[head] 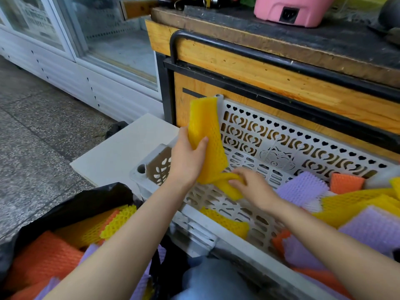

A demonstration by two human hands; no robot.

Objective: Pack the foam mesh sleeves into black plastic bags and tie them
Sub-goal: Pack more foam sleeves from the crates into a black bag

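My left hand (187, 156) grips a yellow foam mesh sleeve (205, 135) and holds it upright over the left end of a white perforated crate (281, 135). My right hand (252, 187) lies inside the crate, its fingers pinching a second yellow sleeve (229, 185) that touches the lower end of the first. More sleeves lie in the crate: yellow (227, 221), purple (303, 187) and orange (346, 182). At lower left an open black plastic bag (71, 206) holds several orange, yellow and purple sleeves (43, 256).
The crate stands against a wooden counter (281, 83) with a black metal frame; a pink appliance (290, 9) sits on top. A white board (125, 148) lies left of the crate. A glass-door cabinet (86, 50) stands at the back left on a speckled floor.
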